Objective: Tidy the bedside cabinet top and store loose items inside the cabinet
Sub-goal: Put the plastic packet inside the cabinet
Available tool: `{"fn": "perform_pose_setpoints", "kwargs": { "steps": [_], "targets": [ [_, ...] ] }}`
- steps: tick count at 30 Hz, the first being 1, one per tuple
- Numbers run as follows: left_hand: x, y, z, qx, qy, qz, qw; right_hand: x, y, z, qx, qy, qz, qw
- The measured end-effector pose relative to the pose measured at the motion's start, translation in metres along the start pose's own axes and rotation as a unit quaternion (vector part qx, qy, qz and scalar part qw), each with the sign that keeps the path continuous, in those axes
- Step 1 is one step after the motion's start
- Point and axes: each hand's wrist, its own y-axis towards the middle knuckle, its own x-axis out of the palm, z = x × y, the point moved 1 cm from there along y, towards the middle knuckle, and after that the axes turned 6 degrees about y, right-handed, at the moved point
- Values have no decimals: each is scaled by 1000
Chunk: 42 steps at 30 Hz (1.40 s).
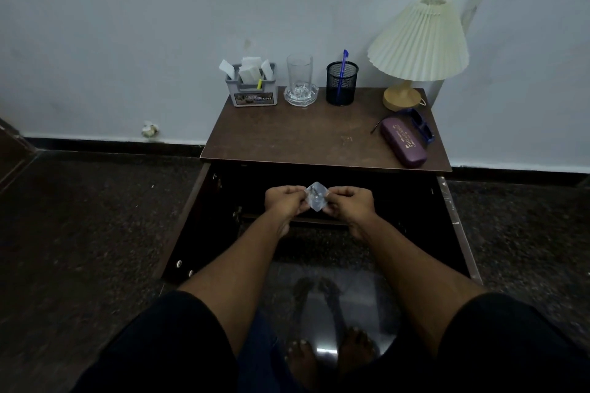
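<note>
Both hands, left hand (285,200) and right hand (350,202), pinch one small clear packet (316,196) between closed fingers before the open cabinet (325,150). On top: one organizer (252,91), glass (299,73), pen cup (341,83), lamp (418,41), spectacle case (404,145).

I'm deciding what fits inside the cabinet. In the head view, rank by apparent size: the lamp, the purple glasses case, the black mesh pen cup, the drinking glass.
1. lamp
2. purple glasses case
3-4. black mesh pen cup and drinking glass: too alike to rank.

Brown cabinet top (303,137): organizer (252,91), ashtray (301,96), cup (341,83), lamp (415,51), case (403,140).
</note>
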Motion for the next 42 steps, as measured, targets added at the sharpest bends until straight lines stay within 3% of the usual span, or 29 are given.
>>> {"fn": "perform_pose_setpoints", "kwargs": {
  "steps": [11, 15, 20, 25, 36, 42],
  "targets": [
    [22, 66, -14, -8, 91, 11, 996, 23, 74, 21, 1, -51, 108, 993],
    [35, 92, -21, 7, 171, 4, 985, 27, 111, 30, -10, -135, 136, 982],
    [39, 120, -23, -11, 199, 7, 980, 37, 140, 34, 36, -225, 98, 969],
    [43, 137, -23, -30, 212, 8, 977, 38, 163, 44, 105, -229, 14, 968],
    [52, 143, -19, -11, 217, -21, 976, 52, 167, 43, 0, -152, -79, 985],
    [57, 129, -13, 6, 216, -7, 976, 43, 157, 31, 11, -156, -50, 986]
  ]
}}
